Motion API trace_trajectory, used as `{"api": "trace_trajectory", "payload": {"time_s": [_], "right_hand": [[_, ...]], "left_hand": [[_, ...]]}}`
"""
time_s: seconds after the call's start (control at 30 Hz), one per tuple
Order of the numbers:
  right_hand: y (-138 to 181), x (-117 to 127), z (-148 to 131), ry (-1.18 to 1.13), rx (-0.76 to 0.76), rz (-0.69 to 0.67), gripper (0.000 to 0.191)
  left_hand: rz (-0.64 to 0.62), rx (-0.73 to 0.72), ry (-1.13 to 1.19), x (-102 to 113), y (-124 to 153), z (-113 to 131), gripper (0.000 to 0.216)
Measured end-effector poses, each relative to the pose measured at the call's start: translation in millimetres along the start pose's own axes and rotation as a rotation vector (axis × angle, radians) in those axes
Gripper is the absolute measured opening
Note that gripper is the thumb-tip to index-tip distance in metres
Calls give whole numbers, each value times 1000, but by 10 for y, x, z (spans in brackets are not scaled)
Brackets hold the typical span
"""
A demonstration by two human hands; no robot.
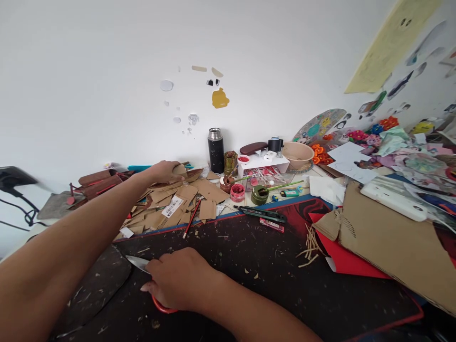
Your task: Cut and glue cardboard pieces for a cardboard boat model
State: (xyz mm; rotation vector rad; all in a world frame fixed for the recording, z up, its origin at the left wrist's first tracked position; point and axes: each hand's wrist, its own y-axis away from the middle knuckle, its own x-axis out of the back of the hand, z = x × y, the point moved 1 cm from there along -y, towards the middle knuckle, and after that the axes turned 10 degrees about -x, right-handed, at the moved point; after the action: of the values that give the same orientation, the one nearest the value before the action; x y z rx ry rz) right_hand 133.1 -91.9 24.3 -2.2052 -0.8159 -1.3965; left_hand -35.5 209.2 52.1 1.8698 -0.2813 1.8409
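Behind the dark, flecked mat (267,266) I see a sticker-dotted white wall (107,85); over the mat's near side the right hand (185,278) is wrapped around scissors (138,262), their pale metal blade pointing left and red handle showing under the palm; the left hand (166,172) reaches over the cardboard scraps (187,192) at the back left, a small tan piece (180,169) pinched in its grasp; those scraps look thin, brown and irregular, one bearing a barcode label (173,206).
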Motion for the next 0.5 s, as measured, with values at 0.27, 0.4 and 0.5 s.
{"api": "trace_trajectory", "payload": {"time_s": [0.27,0.4,0.5], "right_hand": [[19,8,-1,-3,-2,-13,40],[24,16,-9,23,-6,-31,41],[36,42,-22,36,-12,-48,39]], "left_hand": [[-15,3,8,-40,5,5,112],[-19,-17,16,-52,11,15,112],[-15,-42,13,-64,16,36,103]]}}
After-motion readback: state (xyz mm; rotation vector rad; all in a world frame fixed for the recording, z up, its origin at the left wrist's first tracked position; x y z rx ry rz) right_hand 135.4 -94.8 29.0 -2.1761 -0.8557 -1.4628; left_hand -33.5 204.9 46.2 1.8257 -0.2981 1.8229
